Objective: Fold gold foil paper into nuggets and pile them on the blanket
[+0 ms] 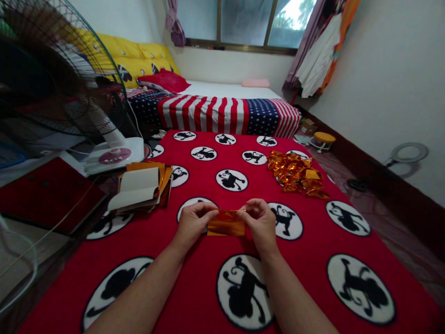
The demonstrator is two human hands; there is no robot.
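A sheet of gold foil paper [226, 227] is held between my two hands, just over the red cloth [194, 260]. My left hand [195, 221] pinches its far left corner between thumb and fingers. At the far right corner, my right hand [259, 222] has the same kind of pinch. The far edge of the paper looks bent or folded over, while the near part hangs flat toward me. To the right lies a pile of folded gold foil pieces [295, 171]. On the left is a stack of foil sheets [139, 188], some with their pale backs up.
An electric fan [114, 150] stands at the left, with a white cord beside it. Beyond the cloth is a bed with a striped and starred cover [208, 113]. A small yellow stool [324, 138] is on the floor at the right, along the wall.
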